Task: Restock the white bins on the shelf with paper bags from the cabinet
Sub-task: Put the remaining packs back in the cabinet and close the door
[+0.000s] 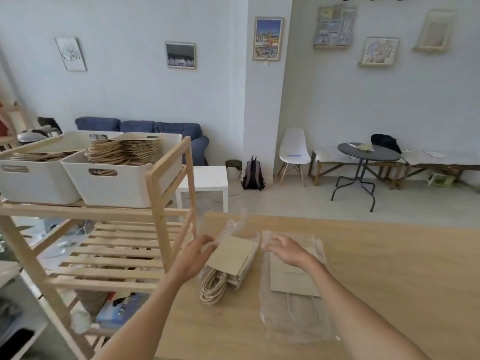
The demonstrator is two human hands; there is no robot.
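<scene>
- Left hand (pixel 198 252) grip: fingers pinch clear plastic wrap (pixel 233 227) over a paper bag stack (pixel 231 258) on the counter (pixel 389 281).
- Right hand (pixel 284 249): fingers curled; grip unclear.
- White bins (pixel 114 183) on shelf (pixel 155 193) hold bags.

The left white plastic bin (pixel 31 178) is cut off by the frame's left edge. Both hands are motion-blurred. The lower wooden shelf's contents (pixel 122 307) are largely hidden.
</scene>
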